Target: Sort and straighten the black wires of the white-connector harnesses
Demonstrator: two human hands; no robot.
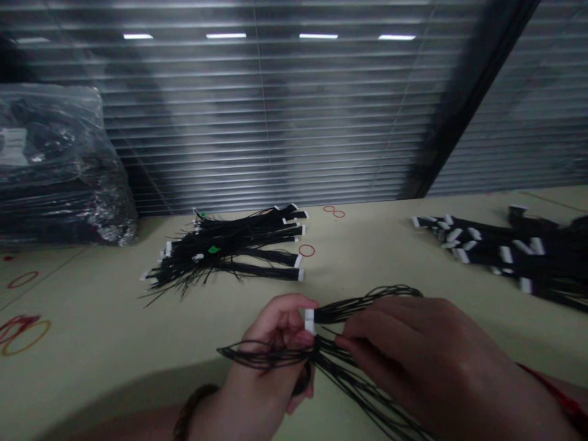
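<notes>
Near the bottom centre, my left hand (275, 355) grips a white connector (309, 320) between thumb and fingers. Black wires (353, 306) run out of it to the right, and a looped bunch of black wires (261, 356) crosses over the left thumb and hand. My right hand (422, 349) is just right of the connector, thumb and forefinger pinched on a thin black wire. More wires hang down below between the two hands. The right palm and its other fingers are mostly hidden behind the back of the hand.
Behind my hands lies a pile of black wire harnesses (229, 245) with white connectors. Another harness pile (505, 245) is at the right. A clear plastic bag (64, 165) stands at the left. Rubber bands (307, 250) are scattered about. Window blinds (275, 122) back the table.
</notes>
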